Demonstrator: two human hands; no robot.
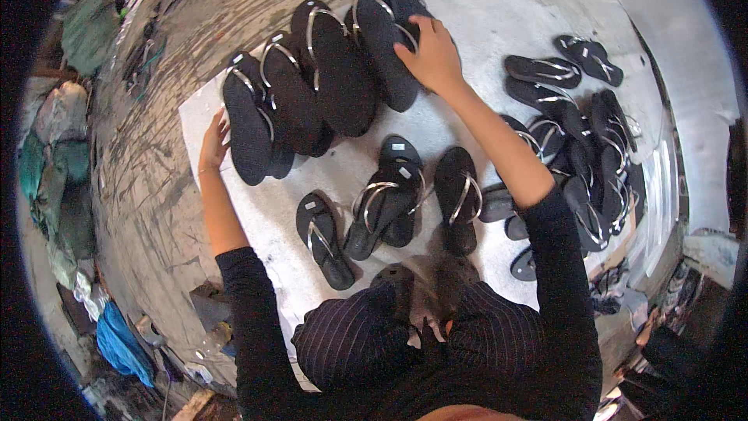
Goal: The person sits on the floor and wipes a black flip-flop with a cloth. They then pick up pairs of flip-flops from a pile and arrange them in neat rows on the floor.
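A row of black flip-flops with shiny silvery straps stands close together on a white sheet (475,8), toes pointing away from me. At the row's left end, my left hand (215,142) rests against the side of the outermost flip-flop (248,129), its fingers extended and partly hidden. My right hand (430,53) lies at the right end, thumb and fingers apart, touching the edge of the rightmost flip-flops (387,54). Between my hands stand more flip-flops, including a large one (339,70). Several of them carry small white stickers near the toe.
Nearer to me lie a single flip-flop (326,242), an overlapping pair (382,206) and another single one (456,199). A loose heap of flip-flops (584,140) is at the right, partly behind my right arm. Blue plastic (123,343) and cloth lie at the far left.
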